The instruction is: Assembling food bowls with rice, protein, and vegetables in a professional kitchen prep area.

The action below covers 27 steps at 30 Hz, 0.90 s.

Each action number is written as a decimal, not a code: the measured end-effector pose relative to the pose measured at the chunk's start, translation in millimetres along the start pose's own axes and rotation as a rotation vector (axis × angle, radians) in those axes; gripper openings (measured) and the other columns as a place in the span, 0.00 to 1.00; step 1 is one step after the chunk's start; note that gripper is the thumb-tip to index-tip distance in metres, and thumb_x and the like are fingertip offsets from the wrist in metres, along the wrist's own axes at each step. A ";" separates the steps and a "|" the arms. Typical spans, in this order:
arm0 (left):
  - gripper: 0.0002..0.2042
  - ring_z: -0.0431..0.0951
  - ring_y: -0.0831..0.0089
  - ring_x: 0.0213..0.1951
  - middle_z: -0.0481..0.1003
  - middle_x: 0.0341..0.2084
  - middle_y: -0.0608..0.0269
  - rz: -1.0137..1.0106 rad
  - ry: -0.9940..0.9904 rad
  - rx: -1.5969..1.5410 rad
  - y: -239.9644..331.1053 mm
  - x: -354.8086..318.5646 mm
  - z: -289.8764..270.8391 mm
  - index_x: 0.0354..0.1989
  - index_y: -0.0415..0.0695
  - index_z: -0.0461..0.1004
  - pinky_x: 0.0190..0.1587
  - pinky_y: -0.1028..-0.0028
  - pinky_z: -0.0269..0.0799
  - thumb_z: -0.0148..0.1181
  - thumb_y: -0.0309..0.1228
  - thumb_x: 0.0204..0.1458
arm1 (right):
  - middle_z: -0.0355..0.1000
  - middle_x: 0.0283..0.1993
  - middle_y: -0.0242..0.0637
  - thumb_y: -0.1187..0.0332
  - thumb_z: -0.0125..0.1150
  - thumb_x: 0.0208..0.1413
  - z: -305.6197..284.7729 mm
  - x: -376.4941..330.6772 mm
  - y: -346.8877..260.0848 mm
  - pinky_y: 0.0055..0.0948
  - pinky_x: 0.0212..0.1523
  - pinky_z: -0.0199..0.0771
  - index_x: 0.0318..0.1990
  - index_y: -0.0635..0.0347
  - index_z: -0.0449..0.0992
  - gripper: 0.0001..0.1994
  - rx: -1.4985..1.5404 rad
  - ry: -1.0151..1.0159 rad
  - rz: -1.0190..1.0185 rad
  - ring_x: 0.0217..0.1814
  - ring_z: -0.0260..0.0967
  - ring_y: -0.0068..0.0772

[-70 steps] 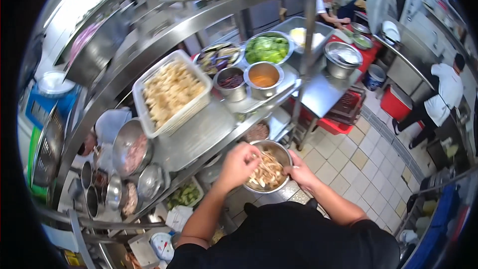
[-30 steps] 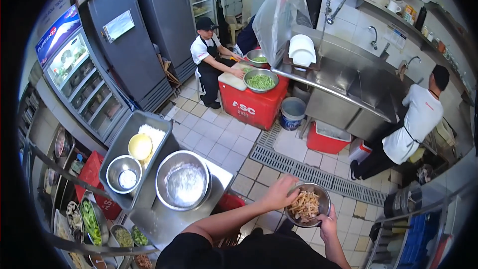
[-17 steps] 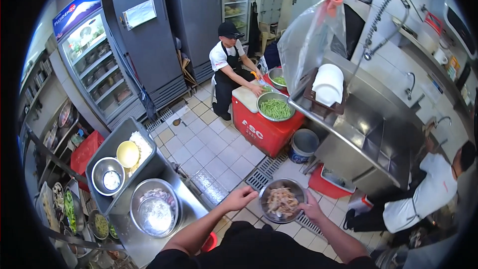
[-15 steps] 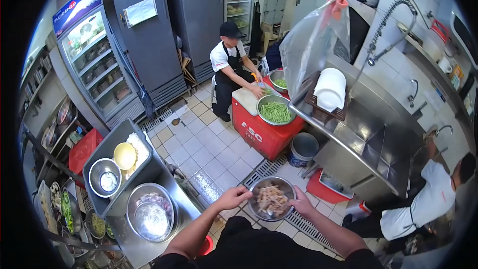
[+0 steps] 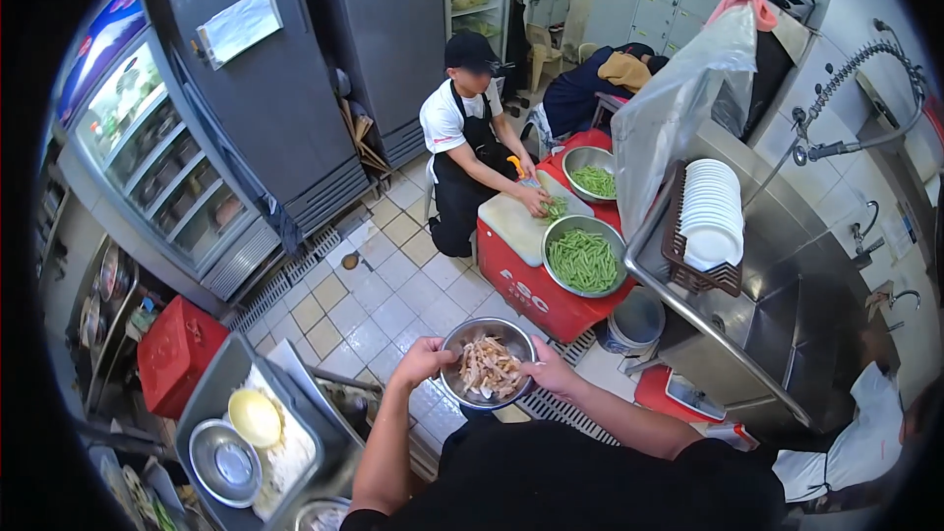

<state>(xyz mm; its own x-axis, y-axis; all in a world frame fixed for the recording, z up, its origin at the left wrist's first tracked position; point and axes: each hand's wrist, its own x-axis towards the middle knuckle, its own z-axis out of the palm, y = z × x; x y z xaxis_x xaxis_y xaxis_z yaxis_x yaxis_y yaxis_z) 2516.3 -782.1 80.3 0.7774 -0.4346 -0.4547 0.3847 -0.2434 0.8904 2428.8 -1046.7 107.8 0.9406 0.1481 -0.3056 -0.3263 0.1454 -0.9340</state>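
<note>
A steel mixing bowl (image 5: 521, 336) is held out in front of my body, with a heap of pale brown strips, probably cooked meat (image 5: 490, 367), inside. My left hand (image 5: 423, 362) grips its left rim, thumb on top and fingers beneath. On the opposite side my right hand (image 5: 551, 372) is closed on the rim in the same way. The bowl is nearly level over the tiled floor. What the fingers do underneath is hidden by the bowl.
Ahead, a person (image 5: 467, 147) handles green beans on a cutting board (image 5: 513, 226) atop a red cooler (image 5: 511, 285), beside a bowl of cut beans (image 5: 587, 258). A grey tub (image 5: 211, 403) stands left. To the right are a steel sink (image 5: 777, 320) and another person (image 5: 855, 438).
My view has turned left and forward, so the left counter has slid down and the cooler appears nearer. My left hand now has a fuller grip on the bowl's rim.
</note>
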 end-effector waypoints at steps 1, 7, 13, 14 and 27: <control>0.08 0.65 0.82 0.14 0.71 0.14 0.72 -0.034 0.017 -0.017 6.5 11.9 -13.7 0.22 0.45 0.75 0.16 0.79 0.59 0.64 0.34 0.49 | 0.71 0.49 0.36 0.77 0.58 0.53 2.6 22.7 -8.7 0.28 0.46 0.75 0.59 0.63 0.63 0.24 -0.020 -0.009 0.001 0.48 0.71 0.25; 0.03 0.74 0.80 0.18 0.79 0.20 0.66 -0.119 0.070 -0.154 23.5 83.8 -107.7 0.29 0.40 0.79 0.22 0.76 0.70 0.60 0.25 0.48 | 0.73 0.47 0.38 0.65 0.59 0.60 7.5 151.6 -49.4 0.27 0.30 0.79 0.67 0.56 0.55 0.29 -0.005 -0.228 0.225 0.37 0.75 0.25; 0.03 0.68 0.82 0.16 0.75 0.17 0.71 -0.028 0.207 -0.246 21.5 144.8 -216.3 0.26 0.43 0.78 0.21 0.78 0.64 0.62 0.27 0.48 | 0.73 0.51 0.37 0.65 0.60 0.59 16.2 297.9 -61.9 0.31 0.44 0.77 0.64 0.57 0.62 0.26 0.228 -0.433 0.307 0.47 0.74 0.30; 0.03 0.68 0.82 0.16 0.75 0.17 0.71 -0.043 0.259 -0.258 23.9 154.3 -234.2 0.26 0.43 0.78 0.21 0.78 0.65 0.62 0.27 0.48 | 0.74 0.51 0.38 0.65 0.60 0.59 13.6 327.9 -61.9 0.32 0.46 0.76 0.63 0.58 0.65 0.25 0.131 -0.391 0.336 0.48 0.74 0.31; 0.01 0.72 0.74 0.16 0.75 0.20 0.63 0.314 1.344 -0.817 14.9 188.5 -439.2 0.28 0.40 0.71 0.16 0.74 0.69 0.53 0.22 0.47 | 0.66 0.63 0.49 0.55 0.66 0.54 137.0 825.6 -205.1 0.38 0.64 0.62 0.62 0.62 0.66 0.32 -0.918 -0.497 -0.501 0.65 0.63 0.44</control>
<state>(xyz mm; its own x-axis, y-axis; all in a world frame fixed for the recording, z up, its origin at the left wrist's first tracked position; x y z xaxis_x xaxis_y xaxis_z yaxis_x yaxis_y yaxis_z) 2887.1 -486.8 17.5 0.5560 0.7733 -0.3048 -0.0594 0.4027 0.9134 3259.5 -820.3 72.4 0.7381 0.6726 0.0530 0.4551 -0.4383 -0.7751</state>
